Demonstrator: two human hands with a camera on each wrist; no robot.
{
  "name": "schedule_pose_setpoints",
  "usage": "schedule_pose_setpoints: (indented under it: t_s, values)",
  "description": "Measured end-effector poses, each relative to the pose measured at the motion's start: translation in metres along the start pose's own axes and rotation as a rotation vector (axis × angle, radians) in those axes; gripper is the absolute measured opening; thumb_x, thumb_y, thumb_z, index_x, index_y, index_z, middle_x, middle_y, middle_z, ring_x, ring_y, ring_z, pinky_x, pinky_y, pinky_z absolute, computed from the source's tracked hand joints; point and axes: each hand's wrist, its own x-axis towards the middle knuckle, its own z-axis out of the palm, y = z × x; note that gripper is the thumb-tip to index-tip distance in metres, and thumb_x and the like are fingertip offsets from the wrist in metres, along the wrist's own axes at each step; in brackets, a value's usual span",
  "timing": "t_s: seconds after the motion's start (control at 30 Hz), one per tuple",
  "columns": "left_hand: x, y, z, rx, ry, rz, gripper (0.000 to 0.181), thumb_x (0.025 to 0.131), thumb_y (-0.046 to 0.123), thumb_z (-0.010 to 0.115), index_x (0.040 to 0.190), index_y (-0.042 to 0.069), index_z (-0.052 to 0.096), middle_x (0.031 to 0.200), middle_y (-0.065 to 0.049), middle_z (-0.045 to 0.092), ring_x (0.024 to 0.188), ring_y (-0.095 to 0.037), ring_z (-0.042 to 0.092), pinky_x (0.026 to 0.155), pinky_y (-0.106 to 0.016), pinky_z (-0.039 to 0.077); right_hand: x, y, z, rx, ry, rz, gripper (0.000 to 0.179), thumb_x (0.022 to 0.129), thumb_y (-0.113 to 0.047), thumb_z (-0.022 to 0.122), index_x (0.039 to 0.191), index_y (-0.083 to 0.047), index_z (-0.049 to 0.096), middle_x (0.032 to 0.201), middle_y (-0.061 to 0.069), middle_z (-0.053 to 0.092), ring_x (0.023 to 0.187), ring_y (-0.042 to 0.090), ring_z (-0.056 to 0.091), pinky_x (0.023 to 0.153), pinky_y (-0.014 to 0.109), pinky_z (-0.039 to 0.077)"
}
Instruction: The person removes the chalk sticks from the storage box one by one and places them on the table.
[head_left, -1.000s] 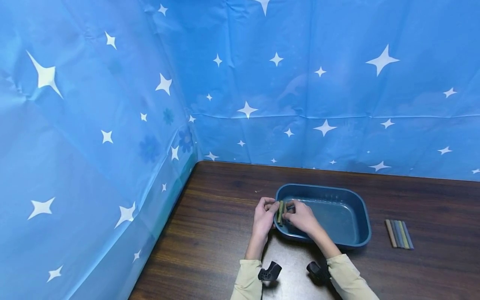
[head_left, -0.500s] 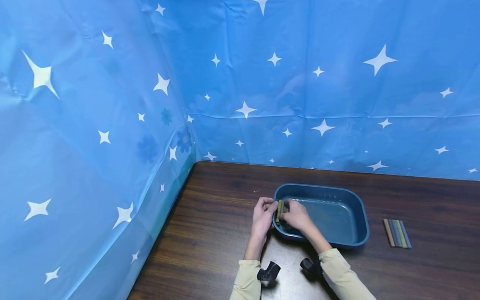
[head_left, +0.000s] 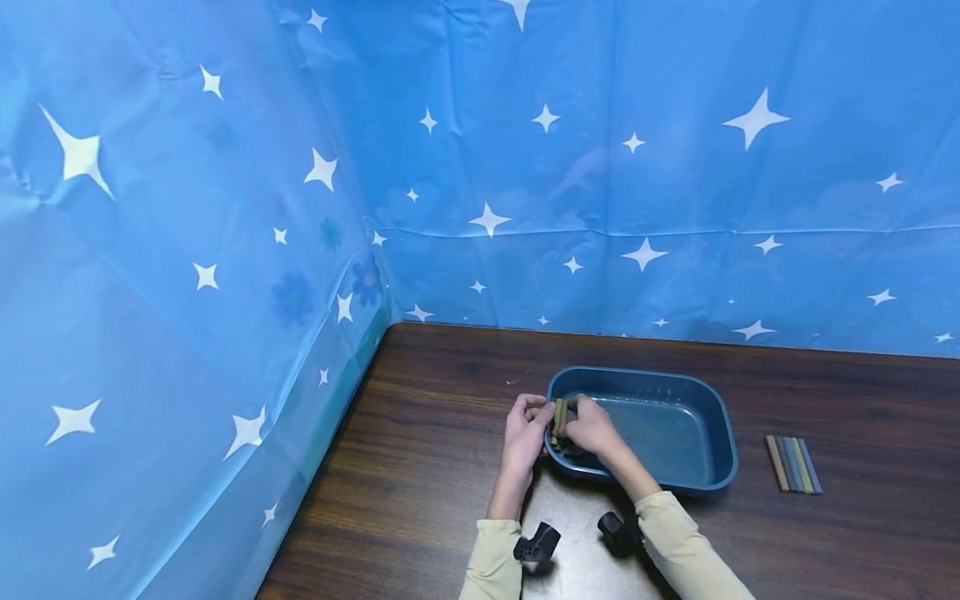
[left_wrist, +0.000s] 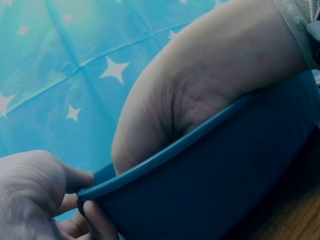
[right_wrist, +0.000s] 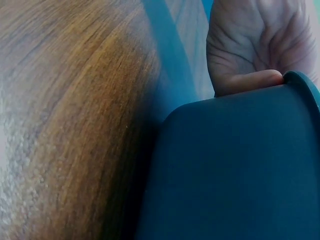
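Left hand (head_left: 522, 429) pinches rim of blue tub (head_left: 675, 437). Green sticks (head_left: 558, 418) inside left end, between hands, close to both, long way near-to-far. Right hand (head_left: 592, 429) dips in, just right of sticks; grip hidden, can't tell. Stick row (head_left: 792, 465) right of tub.

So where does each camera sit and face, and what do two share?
Head: on the head, facing forward and down at tub, sticks and table; left hand, right hand, sleeves show.
Left wrist: on that wrist, facing the tub's rim; both hands, one sleeve show.
Right wrist: on that wrist, facing the tub's outer wall; the left hand shows.
Both wrist views share tub and left hand.
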Motion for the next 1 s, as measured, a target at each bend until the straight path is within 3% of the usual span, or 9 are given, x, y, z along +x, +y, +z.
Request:
schedule_pose_setpoints:
  t_s: [0.17, 0.3, 0.5, 0.77, 1.0]
  values:
    - [0.001, -0.001, 0.000, 0.011, 0.001, -0.004, 0.023, 0.102, 0.011, 0.062, 0.119, -0.004, 0.058, 0.088, -0.016, 0.064, 0.050, -0.009, 0.044, 0.043, -0.020, 0.036, 0.001, 0.000, 0.000, 0.003, 0.015, -0.009, 0.054, 0.082, 0.005, 0.069, 0.132, 0.015, 0.052, 0.110, 0.026, 0.064, 0.090, 0.032, 0.061, 0.076, 0.043, 0.055]
    - [0.000, 0.000, 0.000, 0.007, -0.001, -0.010, 0.024, 0.102, 0.012, 0.062, 0.119, -0.004, 0.058, 0.087, -0.013, 0.063, 0.051, -0.009, 0.044, 0.043, -0.020, 0.036, 0.002, 0.000, -0.001, 0.001, 0.025, 0.000, 0.058, 0.082, 0.005, 0.067, 0.137, 0.013, 0.050, 0.099, 0.022, 0.065, 0.081, 0.028, 0.059, 0.074, 0.041, 0.051]
    - [-0.002, 0.005, -0.001, -0.015, -0.010, -0.009, 0.023, 0.100, 0.012, 0.065, 0.116, -0.002, 0.059, 0.083, -0.008, 0.061, 0.050, -0.008, 0.045, 0.043, -0.019, 0.036, -0.001, -0.001, -0.003, 0.035, 0.030, 0.013, 0.055, 0.084, 0.005, 0.068, 0.136, 0.011, 0.053, 0.094, 0.018, 0.065, 0.080, 0.026, 0.062, 0.072, 0.041, 0.056]
    - [-0.002, 0.005, -0.002, -0.008, -0.031, -0.013, 0.023, 0.102, 0.014, 0.064, 0.118, -0.002, 0.058, 0.087, -0.010, 0.062, 0.051, -0.009, 0.044, 0.045, -0.021, 0.036, -0.005, -0.001, -0.010, 0.160, 0.010, 0.004, 0.053, 0.088, 0.007, 0.067, 0.138, 0.012, 0.050, 0.086, 0.018, 0.067, 0.070, 0.023, 0.069, 0.066, 0.039, 0.061]
    - [-0.002, 0.004, -0.003, -0.007, -0.032, -0.001, 0.023, 0.103, 0.014, 0.062, 0.119, -0.003, 0.057, 0.088, -0.012, 0.063, 0.052, -0.010, 0.044, 0.045, -0.022, 0.036, -0.011, 0.002, -0.024, 0.247, -0.025, -0.007, 0.051, 0.093, 0.007, 0.064, 0.142, 0.012, 0.047, 0.094, 0.024, 0.070, 0.076, 0.028, 0.072, 0.070, 0.042, 0.063]
